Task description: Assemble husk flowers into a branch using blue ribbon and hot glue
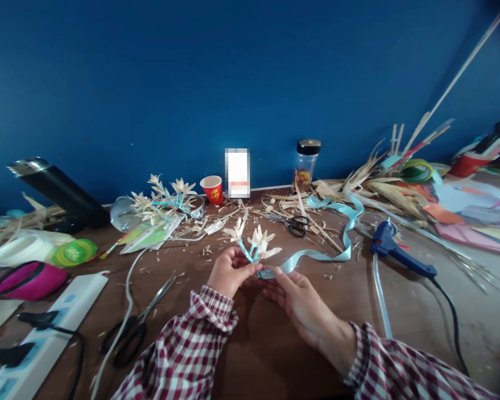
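Note:
My left hand (233, 272) pinches the pale blue wrapped stems of a small flower stalk (253, 244) with cream petals that look like dried husk. Close beside it on the right, my right hand (295, 294) is closed on the end of a light blue ribbon (316, 255), thumb on top. From there the ribbon runs loosely across the table to the back right. Where the ribbon meets the stems is partly hidden by my fingers.
Scissors (139, 322) lie at left beside a power strip (62, 328). A blue glue gun (400, 250) with its cord lies right. Further back stand a red paper cup (212, 191), a jar (306, 164) and more husk flowers (162, 200), with smaller scissors (296, 225) among husk scraps.

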Demonstrator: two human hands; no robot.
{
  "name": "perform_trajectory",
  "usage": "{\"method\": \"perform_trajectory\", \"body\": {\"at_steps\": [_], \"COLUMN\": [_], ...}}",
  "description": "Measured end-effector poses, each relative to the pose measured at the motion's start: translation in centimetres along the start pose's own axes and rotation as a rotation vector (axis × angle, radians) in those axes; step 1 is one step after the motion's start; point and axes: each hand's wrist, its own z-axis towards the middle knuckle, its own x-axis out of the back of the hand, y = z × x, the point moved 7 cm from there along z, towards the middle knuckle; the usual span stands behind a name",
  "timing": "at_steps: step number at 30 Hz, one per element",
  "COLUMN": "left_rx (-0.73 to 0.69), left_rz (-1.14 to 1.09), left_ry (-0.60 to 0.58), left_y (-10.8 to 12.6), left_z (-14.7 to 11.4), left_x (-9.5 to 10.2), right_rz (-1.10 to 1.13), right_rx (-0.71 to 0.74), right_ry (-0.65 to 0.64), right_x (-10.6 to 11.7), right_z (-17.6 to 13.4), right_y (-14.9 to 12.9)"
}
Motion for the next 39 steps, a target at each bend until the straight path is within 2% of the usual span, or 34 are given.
{"method": "perform_trajectory", "body": {"at_steps": [4, 9, 14, 21, 27, 33, 39], "left_rx": [0.045, 0.136, 0.144, 0.219, 0.225, 0.148, 0.109], "left_rz": [-0.089, -0.237, -0.395, -0.44, -0.388, -0.313, -0.244], "left_ry": [-0.089, -0.105, -0.187, -0.215, -0.135, -0.062, -0.03], "left_y": [-0.1, -0.8, -0.7, -0.2, -0.7, -0.8, -0.4], "left_z": [-0.2, -0.2, -0.3, -1.0, -0.7, -0.4, -0.5], "left_x": [-0.6, -0.7, -1.6, -1.7, -1.1, -0.6, -0.4], "right_rz": [0.006, 0.0, -0.008, -0.007, -0.068, -0.109, -0.154], "right_rx": [0.002, 0.0, -0.006, 0.004, 0.025, 0.044, 0.049], "right_ry": [-0.021, -0.034, -0.024, 0.006, 0.018, 0.008, 0.052], "right_x": [0.1, 0.0, 0.0, 0.3, 0.2, 0.0, 0.2], "right_z": [0.2, 0.1, 0.1, 0.2, 0.1, 0.1, 0.1], "right_y": [0.1, -0.1, -0.1, 0.0, -0.2, -0.2, -0.1]}}
